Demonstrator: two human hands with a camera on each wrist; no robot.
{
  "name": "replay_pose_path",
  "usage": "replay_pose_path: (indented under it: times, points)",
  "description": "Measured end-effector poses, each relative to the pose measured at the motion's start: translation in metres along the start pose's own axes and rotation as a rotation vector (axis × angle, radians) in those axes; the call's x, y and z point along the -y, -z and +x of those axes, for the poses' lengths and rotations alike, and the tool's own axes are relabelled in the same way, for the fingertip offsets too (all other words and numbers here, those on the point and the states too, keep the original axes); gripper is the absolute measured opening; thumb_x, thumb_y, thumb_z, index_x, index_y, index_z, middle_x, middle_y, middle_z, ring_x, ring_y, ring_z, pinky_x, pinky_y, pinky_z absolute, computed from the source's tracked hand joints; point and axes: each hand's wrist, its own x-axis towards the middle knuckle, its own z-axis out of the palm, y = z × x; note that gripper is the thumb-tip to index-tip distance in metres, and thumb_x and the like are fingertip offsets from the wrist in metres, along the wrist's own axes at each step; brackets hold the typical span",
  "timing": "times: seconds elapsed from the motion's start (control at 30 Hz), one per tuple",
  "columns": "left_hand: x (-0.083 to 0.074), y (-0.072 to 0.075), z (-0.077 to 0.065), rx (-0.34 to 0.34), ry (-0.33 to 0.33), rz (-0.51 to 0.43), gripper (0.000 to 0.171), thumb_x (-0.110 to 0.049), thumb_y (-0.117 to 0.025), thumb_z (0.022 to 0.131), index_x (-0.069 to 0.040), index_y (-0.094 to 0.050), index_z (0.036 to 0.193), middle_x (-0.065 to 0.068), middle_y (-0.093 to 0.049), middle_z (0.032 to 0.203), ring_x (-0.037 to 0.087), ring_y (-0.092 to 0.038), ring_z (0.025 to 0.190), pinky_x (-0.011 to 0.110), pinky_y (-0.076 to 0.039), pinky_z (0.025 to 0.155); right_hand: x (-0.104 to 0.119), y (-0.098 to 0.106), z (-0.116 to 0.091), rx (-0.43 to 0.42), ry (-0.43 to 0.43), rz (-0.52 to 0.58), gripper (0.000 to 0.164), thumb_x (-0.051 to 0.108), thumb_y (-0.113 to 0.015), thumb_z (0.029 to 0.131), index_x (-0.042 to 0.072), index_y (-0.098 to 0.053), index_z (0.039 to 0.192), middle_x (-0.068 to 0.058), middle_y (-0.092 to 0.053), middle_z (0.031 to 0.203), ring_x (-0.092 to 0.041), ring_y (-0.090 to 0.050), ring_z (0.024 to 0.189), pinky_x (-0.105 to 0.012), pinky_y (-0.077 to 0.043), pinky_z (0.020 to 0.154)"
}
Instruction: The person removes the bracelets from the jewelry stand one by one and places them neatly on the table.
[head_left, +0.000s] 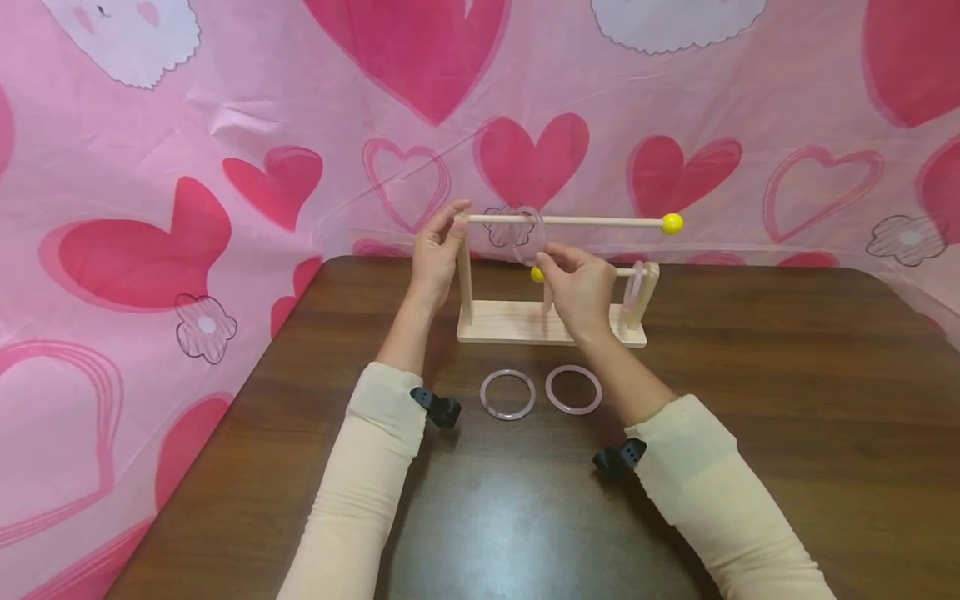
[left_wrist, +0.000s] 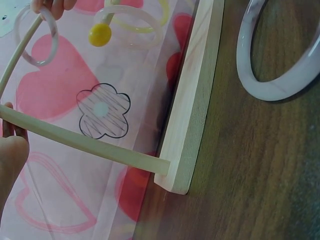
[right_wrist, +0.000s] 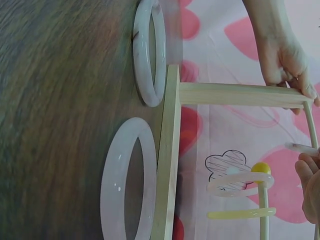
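A wooden ring stand (head_left: 551,325) has two posts, each bearing a horizontal rod with a yellow ball at its end. My left hand (head_left: 437,258) grips the top of the taller left post (left_wrist: 85,142), thumb in front. With thumb and fingertips, my right hand (head_left: 585,287) pinches a pale translucent bangle (head_left: 543,235) that encircles the upper rod (head_left: 600,222), about a third of the way along from the post. On the lower rod (right_wrist: 264,200) hang a pale bangle (right_wrist: 232,193) near the ball and a yellow bangle (right_wrist: 240,214); my right hand partly hides this rod in the head view.
Two more pale bangles, a left one (head_left: 483,394) and a right one (head_left: 550,392), lie flat on the brown table (head_left: 787,417) in front of the stand. Behind the table hangs a pink heart-patterned cloth (head_left: 615,92). The upper rod's yellow ball (head_left: 672,223) sticks out to the right.
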Motion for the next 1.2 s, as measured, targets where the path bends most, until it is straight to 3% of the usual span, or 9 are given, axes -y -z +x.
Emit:
replay_pose_path:
  times: [0.2, 0.37, 0.47, 0.87, 1.2]
  points:
    - [0.001, 0.0, 0.001, -0.002, -0.007, -0.003, 0.031, -0.004, -0.055, 0.088, 0.011, -0.052, 0.115, -0.001, -0.063, 0.104, 0.007, -0.053, 0.092, 0.024, -0.041, 0.084, -0.002, 0.002, 0.001, -0.002, -0.032, 0.013, 0.016, 0.007, -0.071, 0.079, -0.002, -0.072, 0.092, -0.015, -0.069, 0.081, -0.02, -0.067, 0.072, -0.016, -0.05, 0.061]
    - [0.001, -0.001, 0.0, 0.004, -0.006, -0.013, 0.027, 0.0, -0.053, 0.09, 0.011, -0.052, 0.115, 0.025, -0.057, 0.112, 0.007, -0.053, 0.091, 0.023, -0.041, 0.083, -0.002, 0.005, 0.002, -0.021, -0.034, 0.008, 0.017, 0.008, -0.072, 0.079, -0.002, -0.072, 0.092, -0.015, -0.069, 0.083, -0.013, -0.066, 0.071, -0.016, -0.05, 0.063]
    - [0.001, -0.001, 0.0, 0.01, -0.001, -0.014, 0.027, 0.001, -0.052, 0.091, 0.011, -0.051, 0.116, 0.031, -0.05, 0.119, 0.007, -0.053, 0.092, 0.024, -0.041, 0.084, -0.002, 0.007, 0.003, -0.037, -0.036, -0.003, 0.018, 0.009, -0.072, 0.079, -0.003, -0.072, 0.092, -0.015, -0.069, 0.083, -0.007, -0.064, 0.069, -0.016, -0.049, 0.062]
    - [0.0, 0.0, 0.001, 0.004, -0.003, 0.003, 0.027, 0.002, -0.054, 0.09, 0.01, -0.052, 0.116, 0.012, -0.062, 0.112, 0.007, -0.054, 0.095, 0.027, -0.041, 0.09, -0.004, 0.013, 0.006, -0.066, -0.054, 0.017, 0.019, 0.008, -0.071, 0.079, -0.006, -0.07, 0.093, -0.017, -0.068, 0.084, -0.006, -0.063, 0.069, -0.015, -0.049, 0.062]
    - [0.001, 0.0, 0.001, 0.0, 0.008, 0.0, 0.027, 0.002, -0.053, 0.091, 0.01, -0.052, 0.116, 0.018, -0.059, 0.116, 0.007, -0.054, 0.095, 0.026, -0.041, 0.088, -0.007, 0.019, 0.007, -0.102, -0.089, 0.002, 0.021, 0.011, -0.072, 0.08, -0.002, -0.071, 0.095, -0.015, -0.069, 0.087, -0.005, -0.062, 0.071, -0.017, -0.049, 0.064]
